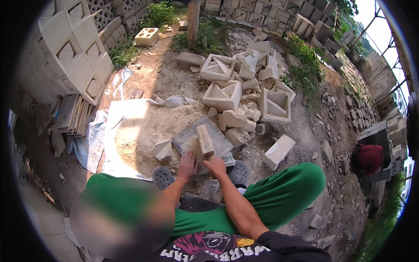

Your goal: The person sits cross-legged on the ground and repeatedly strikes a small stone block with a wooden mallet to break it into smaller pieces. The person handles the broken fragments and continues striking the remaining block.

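My right hand (214, 167) is closed round the short handle of a mallet with a pale, dusty, block-shaped head (204, 139). The head lies over a dark grey slab (222, 136) on the ground between my feet. Close by on the left, my left hand (187, 166) rests with fingers stretched out at the slab's near edge, beside crumbled pale material (188, 143). Whether it touches a small piece there I cannot make out. Left of the slab sits a broken, angular pale chunk (163, 149).
Sandy powder covers a white sheet (131, 170) at the left. Broken pale blocks (235, 118) are heaped beyond the slab, and one block (279, 151) lies to the right. Stacked blocks (74, 48) line the left side. At the far right is another person (370, 159).
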### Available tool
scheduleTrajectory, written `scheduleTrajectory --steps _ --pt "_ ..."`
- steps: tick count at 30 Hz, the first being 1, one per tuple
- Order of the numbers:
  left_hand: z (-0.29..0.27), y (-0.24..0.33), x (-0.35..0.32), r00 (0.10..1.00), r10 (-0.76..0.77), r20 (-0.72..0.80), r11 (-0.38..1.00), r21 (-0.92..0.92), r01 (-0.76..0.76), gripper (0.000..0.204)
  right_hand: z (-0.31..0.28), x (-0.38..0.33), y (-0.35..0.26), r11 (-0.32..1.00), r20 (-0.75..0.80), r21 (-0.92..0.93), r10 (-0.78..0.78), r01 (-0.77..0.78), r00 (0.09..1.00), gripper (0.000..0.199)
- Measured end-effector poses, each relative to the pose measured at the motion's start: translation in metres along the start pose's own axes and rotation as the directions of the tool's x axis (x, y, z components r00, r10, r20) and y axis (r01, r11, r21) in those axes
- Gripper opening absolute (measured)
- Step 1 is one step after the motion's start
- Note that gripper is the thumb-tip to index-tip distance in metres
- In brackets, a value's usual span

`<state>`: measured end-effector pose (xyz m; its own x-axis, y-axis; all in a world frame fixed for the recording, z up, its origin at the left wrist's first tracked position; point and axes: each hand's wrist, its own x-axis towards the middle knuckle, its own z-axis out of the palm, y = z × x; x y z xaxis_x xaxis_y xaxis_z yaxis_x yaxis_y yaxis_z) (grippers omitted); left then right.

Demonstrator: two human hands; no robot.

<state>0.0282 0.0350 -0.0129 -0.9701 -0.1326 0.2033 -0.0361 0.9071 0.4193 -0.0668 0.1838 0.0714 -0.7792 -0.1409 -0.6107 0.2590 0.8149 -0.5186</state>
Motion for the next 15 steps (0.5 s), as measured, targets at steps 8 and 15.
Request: scheduleTrajectory --steps 8,15 --pt "0.020 -0.007 0.013 0.936 -0.342 0.082 0.924 0.208 0.320 0.077 0.016 -0.004 0.000 0.997 -0.096 -0.070 0.010 -0.017 0.995 0.055" --pt "0.030 -0.007 0.029 0.972 -0.216 0.096 0.959 0.207 0.193 0.065 0.019 -0.014 0.000 0.976 -0.091 0.204 -0.062 0.079 0.994 0.056"
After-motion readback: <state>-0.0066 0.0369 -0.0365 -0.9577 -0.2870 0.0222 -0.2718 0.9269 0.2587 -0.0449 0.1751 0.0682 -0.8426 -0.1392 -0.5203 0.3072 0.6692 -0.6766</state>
